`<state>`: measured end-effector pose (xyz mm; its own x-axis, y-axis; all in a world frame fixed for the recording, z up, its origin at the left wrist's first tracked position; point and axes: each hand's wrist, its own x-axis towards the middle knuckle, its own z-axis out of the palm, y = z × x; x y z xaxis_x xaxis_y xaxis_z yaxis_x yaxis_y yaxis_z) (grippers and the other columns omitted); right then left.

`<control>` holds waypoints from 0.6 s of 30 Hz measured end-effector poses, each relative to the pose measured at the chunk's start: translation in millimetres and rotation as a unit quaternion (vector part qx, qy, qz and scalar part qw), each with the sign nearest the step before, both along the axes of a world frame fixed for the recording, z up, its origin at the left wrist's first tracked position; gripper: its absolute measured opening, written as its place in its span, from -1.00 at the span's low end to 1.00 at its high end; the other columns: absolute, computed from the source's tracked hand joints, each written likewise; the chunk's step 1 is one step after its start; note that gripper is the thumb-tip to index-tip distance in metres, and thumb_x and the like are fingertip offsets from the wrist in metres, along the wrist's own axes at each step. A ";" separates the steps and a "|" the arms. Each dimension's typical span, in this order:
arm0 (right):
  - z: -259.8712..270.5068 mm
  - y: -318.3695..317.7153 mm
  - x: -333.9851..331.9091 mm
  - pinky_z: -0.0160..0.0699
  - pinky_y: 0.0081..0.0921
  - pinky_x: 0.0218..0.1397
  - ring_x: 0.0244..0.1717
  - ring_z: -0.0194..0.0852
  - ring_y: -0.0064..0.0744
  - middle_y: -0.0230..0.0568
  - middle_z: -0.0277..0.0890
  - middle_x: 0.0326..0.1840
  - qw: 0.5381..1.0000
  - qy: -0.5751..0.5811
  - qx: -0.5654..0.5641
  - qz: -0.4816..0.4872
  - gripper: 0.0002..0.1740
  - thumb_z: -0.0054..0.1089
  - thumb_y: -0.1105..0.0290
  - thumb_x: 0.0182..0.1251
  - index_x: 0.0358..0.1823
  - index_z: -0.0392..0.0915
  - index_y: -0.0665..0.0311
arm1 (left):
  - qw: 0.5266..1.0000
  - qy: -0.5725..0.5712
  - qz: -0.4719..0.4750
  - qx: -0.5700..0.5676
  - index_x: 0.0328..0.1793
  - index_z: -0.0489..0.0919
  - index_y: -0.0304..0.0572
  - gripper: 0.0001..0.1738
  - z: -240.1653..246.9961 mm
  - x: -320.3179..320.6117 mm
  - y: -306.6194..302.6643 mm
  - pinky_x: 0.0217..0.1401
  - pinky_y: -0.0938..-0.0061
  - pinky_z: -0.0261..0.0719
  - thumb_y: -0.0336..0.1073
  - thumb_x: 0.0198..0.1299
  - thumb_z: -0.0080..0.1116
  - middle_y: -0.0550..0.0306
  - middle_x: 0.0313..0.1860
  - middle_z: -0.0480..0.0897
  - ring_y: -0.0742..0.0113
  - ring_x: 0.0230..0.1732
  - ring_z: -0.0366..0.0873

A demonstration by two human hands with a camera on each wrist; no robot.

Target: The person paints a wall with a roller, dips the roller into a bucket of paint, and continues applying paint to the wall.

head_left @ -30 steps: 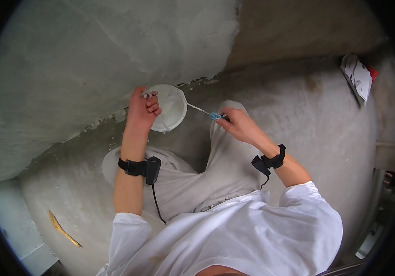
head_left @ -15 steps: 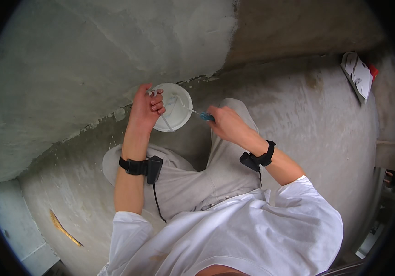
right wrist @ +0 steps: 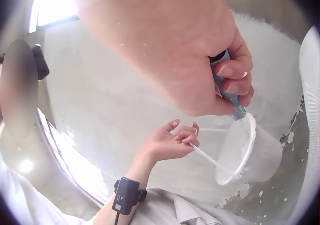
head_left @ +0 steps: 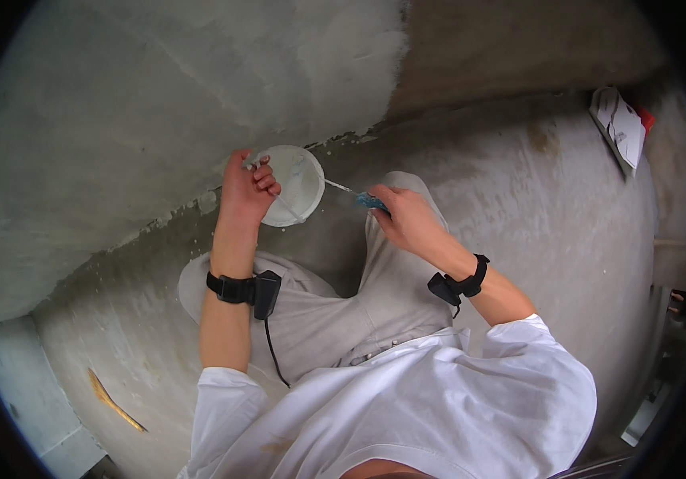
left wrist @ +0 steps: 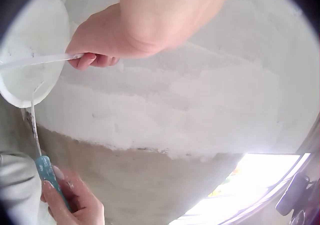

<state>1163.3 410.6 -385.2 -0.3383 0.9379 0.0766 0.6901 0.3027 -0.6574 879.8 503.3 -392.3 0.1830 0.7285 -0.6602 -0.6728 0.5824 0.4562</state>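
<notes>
In the head view my left hand holds the thin white bail handle of a white bucket with its fingers curled. The bucket is tilted, as the right wrist view shows, and white smears coat its inside. My right hand grips the blue handle of a tool with a thin shaft. White material coats that shaft, which crosses the bucket's rim, its tip inside. The kind of tool cannot be told.
A wall partly coated in pale plaster rises beyond the bucket. On the floor lies a yellow-brown brush-like object at left. White sheets or boards with a red item beside them lie at far right.
My right hand moved the tool left, deeper over the bucket, then drew it back right. The bucket and left hand shifted slightly right, then back left.
</notes>
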 end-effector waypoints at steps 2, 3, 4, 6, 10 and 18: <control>-0.6 -2.6 4.0 0.41 -0.02 -0.31 -0.34 0.49 0.20 0.11 0.53 -0.39 1.000 0.013 -0.005 -0.008 -0.82 0.14 0.52 0.18 -0.18 0.44 0.35 | 1.000 -0.005 0.003 0.004 -0.26 0.39 -0.19 -0.67 0.1 0.2 -0.8 -0.47 0.54 0.04 -0.05 0.21 -0.03 0.41 -0.67 0.14 0.52 -0.65 0.03; 1.3 -4.0 5.1 0.40 -0.02 -0.32 -0.35 0.48 0.20 0.10 0.53 -0.39 1.000 0.020 -0.004 -0.008 -0.83 0.14 0.52 0.19 -0.18 0.44 0.36 | 1.000 -0.004 0.004 0.007 -0.26 0.38 -0.19 -0.67 0.7 0.8 -1.1 -0.47 0.54 0.04 -0.05 0.21 -0.02 0.41 -0.67 0.13 0.52 -0.65 0.03; 3.2 -5.1 5.8 0.39 -0.03 -0.32 -0.36 0.47 0.21 0.10 0.53 -0.39 1.000 0.028 -0.003 -0.007 -0.83 0.14 0.52 0.20 -0.18 0.43 0.36 | 1.000 -0.003 0.005 0.009 -0.26 0.38 -0.19 -0.67 1.1 1.5 -1.4 -0.46 0.53 0.05 -0.04 0.20 -0.02 0.41 -0.67 0.13 0.52 -0.65 0.03; 6.1 -5.8 3.0 0.38 -0.04 -0.33 -0.36 0.46 0.22 0.11 0.53 -0.39 0.999 0.042 -0.001 -0.021 -0.84 0.13 0.53 0.21 -0.19 0.43 0.37 | 1.000 -0.001 0.004 0.010 -0.26 0.38 -0.19 -0.67 -0.9 0.9 -0.9 -0.46 0.53 0.04 -0.04 0.20 -0.02 0.41 -0.67 0.13 0.52 -0.65 0.03; 12.0 -3.1 -1.5 0.33 -0.06 -0.36 -0.38 0.44 0.22 0.15 0.50 -0.43 0.997 0.065 0.000 -0.039 -0.87 0.12 0.53 0.23 -0.23 0.42 0.39 | 1.000 0.006 0.008 0.006 -0.26 0.39 -0.19 -0.66 -0.2 1.9 -1.0 -0.47 0.53 0.04 -0.03 0.20 -0.01 0.41 -0.68 0.13 0.52 -0.65 0.03; -0.2 -9.3 4.5 0.30 -0.06 -0.38 -0.43 0.42 0.23 0.15 0.45 -0.54 0.995 0.069 -0.057 -0.054 -0.89 0.11 0.53 0.23 -0.26 0.42 0.40 | 1.000 0.003 0.018 0.009 -0.28 0.36 -0.16 -0.67 -2.1 2.2 -1.5 -0.47 0.52 0.04 -0.04 0.19 -0.01 0.41 -0.68 0.13 0.52 -0.66 0.03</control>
<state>1167.8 401.3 -385.4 -0.2289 0.9734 0.0069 0.6148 0.1501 -0.7742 882.0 501.9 -394.5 0.1532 0.7465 -0.6475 -0.6900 0.5499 0.4707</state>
